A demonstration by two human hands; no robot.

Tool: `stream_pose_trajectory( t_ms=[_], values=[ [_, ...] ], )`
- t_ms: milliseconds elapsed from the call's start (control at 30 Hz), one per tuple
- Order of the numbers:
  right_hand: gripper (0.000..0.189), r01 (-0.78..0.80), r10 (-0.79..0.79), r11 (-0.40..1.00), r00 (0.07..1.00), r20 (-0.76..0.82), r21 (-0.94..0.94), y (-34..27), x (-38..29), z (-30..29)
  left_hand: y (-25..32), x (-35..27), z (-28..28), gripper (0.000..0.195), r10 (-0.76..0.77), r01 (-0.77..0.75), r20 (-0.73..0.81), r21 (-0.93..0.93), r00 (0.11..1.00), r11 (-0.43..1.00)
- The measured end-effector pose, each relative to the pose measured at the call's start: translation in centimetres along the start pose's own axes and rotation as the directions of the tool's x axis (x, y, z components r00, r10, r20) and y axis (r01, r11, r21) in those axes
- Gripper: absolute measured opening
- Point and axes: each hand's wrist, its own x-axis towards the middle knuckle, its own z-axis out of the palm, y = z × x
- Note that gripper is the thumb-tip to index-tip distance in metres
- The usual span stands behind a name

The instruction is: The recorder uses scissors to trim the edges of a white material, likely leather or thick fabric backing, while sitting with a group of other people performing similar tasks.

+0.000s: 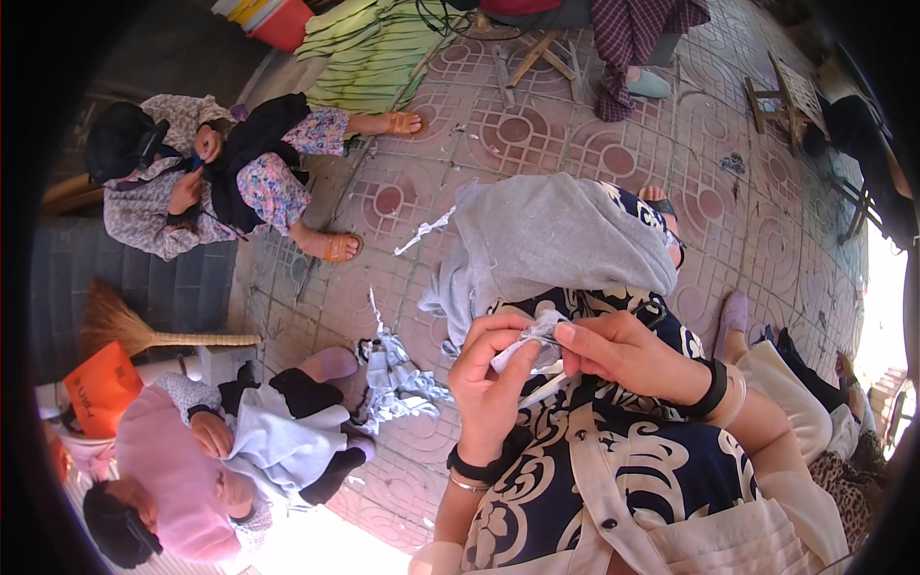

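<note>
My left hand (496, 374) pinches a small bunched piece of grey and white fabric (540, 330) between thumb and fingers. My right hand (625, 352) grips the same piece from the other side, thumb and index finger pressed together on it. Both hands meet just above my lap. A thin dark line shows between the fingertips, too small to identify. Grey knit cloth (560, 233) lies draped over my knees, on top of dark blue patterned clothing (618, 460). Part of the held fabric is hidden by my fingers.
White and grey fabric scraps (395, 381) lie on the paved floor (496, 144) to my left. Two seated people (172, 460) work with cloth at the left. A straw broom (136, 323) rests by the wall. Folding stools (543, 65) stand ahead beside green striped cloth (366, 57).
</note>
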Motion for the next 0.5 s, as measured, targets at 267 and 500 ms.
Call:
stream_pose_trajectory(
  t_ms=[267, 500],
  values=[
    [0.056, 0.007, -0.008, 0.999, 1.000, -0.013, -0.036, -0.32, 0.08, 0.35, 0.35, 0.13, -0.11, 0.012, 0.102, -0.105, 0.028, 0.136, 0.994, 0.985],
    [0.050, 0.186, -0.194, 0.968, 0.981, -0.030, -0.166, 0.09, 0.02, 0.40, 0.32, 0.13, -0.25, 0.012, 0.135, -0.138, 0.026, 0.196, 0.990, 0.971]
  ],
)
